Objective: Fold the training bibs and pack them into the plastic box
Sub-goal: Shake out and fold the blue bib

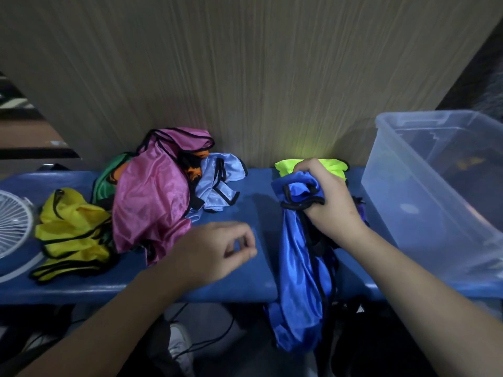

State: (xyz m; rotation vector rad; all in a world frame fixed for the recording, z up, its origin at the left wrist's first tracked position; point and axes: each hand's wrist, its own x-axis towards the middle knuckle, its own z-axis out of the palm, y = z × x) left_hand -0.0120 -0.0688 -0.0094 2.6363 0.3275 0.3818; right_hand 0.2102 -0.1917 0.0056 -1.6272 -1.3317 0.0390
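The right hand (pixel 330 198) grasps the bunched top of a blue bib (pixel 298 257), which drapes over the near edge of the blue worktop (pixel 245 284). The left hand (pixel 217 250) hovers loosely curled, holding nothing. A heap of bibs (pixel 152 191) lies left; the plastic box (pixel 441 191) stands right.

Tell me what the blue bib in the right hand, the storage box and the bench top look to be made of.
Blue bib: thin, shiny synthetic fabric, probably polyester; it drapes limply with a satin sheen and has black edging.
Plastic box: translucent, smooth, rigid plastic; the contents and wall show through it hazily.
Bench: glossy blue surface with soft highlights, likely moulded plastic or painted; I can't tell which.
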